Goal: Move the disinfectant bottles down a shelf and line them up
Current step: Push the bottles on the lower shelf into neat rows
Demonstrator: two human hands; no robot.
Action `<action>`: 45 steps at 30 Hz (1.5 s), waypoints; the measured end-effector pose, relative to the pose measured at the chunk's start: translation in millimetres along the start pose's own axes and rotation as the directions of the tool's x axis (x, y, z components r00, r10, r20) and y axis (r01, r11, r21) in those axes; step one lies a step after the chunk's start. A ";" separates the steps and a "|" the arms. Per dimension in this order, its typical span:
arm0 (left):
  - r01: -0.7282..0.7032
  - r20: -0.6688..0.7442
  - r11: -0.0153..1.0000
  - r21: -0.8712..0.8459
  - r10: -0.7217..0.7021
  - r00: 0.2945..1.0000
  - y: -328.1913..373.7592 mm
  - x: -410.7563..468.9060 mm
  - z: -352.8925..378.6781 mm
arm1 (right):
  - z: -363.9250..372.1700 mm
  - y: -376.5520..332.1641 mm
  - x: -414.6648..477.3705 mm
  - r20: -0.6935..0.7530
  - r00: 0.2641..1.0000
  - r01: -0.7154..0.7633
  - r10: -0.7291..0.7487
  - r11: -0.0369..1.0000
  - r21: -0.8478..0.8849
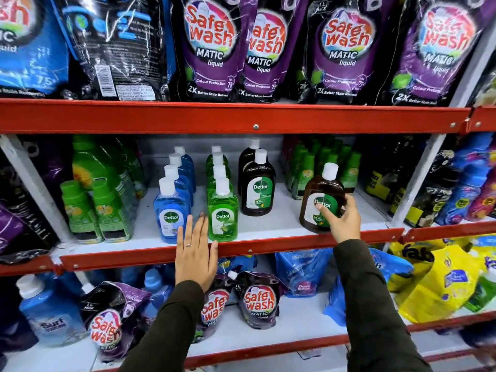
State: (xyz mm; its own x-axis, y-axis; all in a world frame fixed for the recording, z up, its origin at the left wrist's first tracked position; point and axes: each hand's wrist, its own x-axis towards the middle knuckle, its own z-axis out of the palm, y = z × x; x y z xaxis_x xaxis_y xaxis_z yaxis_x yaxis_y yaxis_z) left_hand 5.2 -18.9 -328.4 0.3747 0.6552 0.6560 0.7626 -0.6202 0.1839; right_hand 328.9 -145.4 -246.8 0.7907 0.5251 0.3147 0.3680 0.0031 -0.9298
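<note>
Brown Dettol bottle (322,200) is gripped by right hand (345,220) at shelf lip (268,248), left hand (196,253) flat, empty; a slip is risked if tilted outward.

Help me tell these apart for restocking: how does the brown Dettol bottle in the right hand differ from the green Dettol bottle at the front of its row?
The brown bottle is dark amber and broader; the green bottle is bright, clear green and slimmer. The brown one is gripped by the right hand and tilts near the shelf edge; the green one stands upright, untouched, heading a row. Both carry white caps and Dettol labels.
</note>
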 end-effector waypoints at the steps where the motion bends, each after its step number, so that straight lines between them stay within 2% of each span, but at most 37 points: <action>1: 0.002 0.001 1.000 -0.004 -0.002 1.000 -0.3 0.0 0.2 | 0.3 -0.2 -1.6 0.013 1.000 0.013 -0.013 0.999 0.037; 5: 0.010 0.015 1.000 -0.001 -0.010 1.000 0.4 -0.6 0.8 | 9.3 -16.2 -9.0 0.154 0.986 0.036 -0.063 0.985 0.170; 11: 0.003 0.018 1.000 0.011 -0.003 1.000 -0.4 -0.8 -1.6 | 47.2 -38.7 -22.2 0.376 0.924 -0.010 -0.069 0.978 0.206; 15: -0.008 0.029 1.000 0.020 0.008 1.000 0.8 -1.9 -0.9 | 63.5 -39.1 -29.8 0.418 0.908 -0.039 -0.044 0.981 0.189; 24: -0.017 0.029 0.999 0.028 0.016 0.999 -0.8 0.2 -3.9 | 74.8 -46.2 -28.0 0.498 0.862 0.003 -0.089 0.985 0.171; 26: -0.012 0.014 1.000 -0.017 0.013 1.000 -1.0 -0.5 -4.8 | 73.9 -47.2 -29.3 0.506 0.857 0.013 -0.103 0.984 0.177; 29: 0.019 -0.031 0.981 -0.193 -0.025 0.999 4.0 -1.6 -10.0 | 71.9 -48.6 -32.2 0.513 0.852 0.025 -0.106 0.987 0.162; 32: -0.025 -0.119 0.947 -0.319 -0.013 0.993 23.1 1.3 -17.0 | 68.8 -47.5 -34.9 0.527 0.846 0.001 -0.083 0.988 0.155; 35: -0.059 -0.114 0.867 -0.495 0.002 0.994 61.6 11.2 -22.8 | 66.6 -48.7 -45.8 0.445 0.893 -0.053 -0.063 0.968 0.244; 37: -0.038 -0.070 0.761 -0.648 -0.010 0.998 92.7 19.6 -27.2 | 66.3 -50.3 -54.1 0.356 0.934 -0.109 -0.021 0.934 0.341; 39: 0.008 -0.034 0.657 -0.754 -0.052 0.998 119.2 28.7 -29.8 | 67.6 -52.4 -60.4 0.335 0.942 -0.165 0.020 0.898 0.408; 42: 0.172 0.107 0.501 -0.848 -0.156 0.982 143.4 42.6 -28.9 | 71.4 -51.4 -65.8 0.389 0.919 -0.243 0.063 0.868 0.434; 45: 0.392 0.319 0.356 -0.848 -0.249 0.915 146.5 56.3 -21.8 | 77.8 -48.4 -66.4 0.407 0.912 -0.251 0.047 0.849 0.465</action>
State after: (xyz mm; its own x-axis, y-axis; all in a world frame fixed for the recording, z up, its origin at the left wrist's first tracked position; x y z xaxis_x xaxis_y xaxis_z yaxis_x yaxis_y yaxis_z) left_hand 126.5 -82.2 -248.6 0.3213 0.8909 0.3211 -0.0285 -0.3298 0.9436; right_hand 220.5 -114.2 -237.6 0.5393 0.8257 0.1657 -0.1140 0.2665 -0.9571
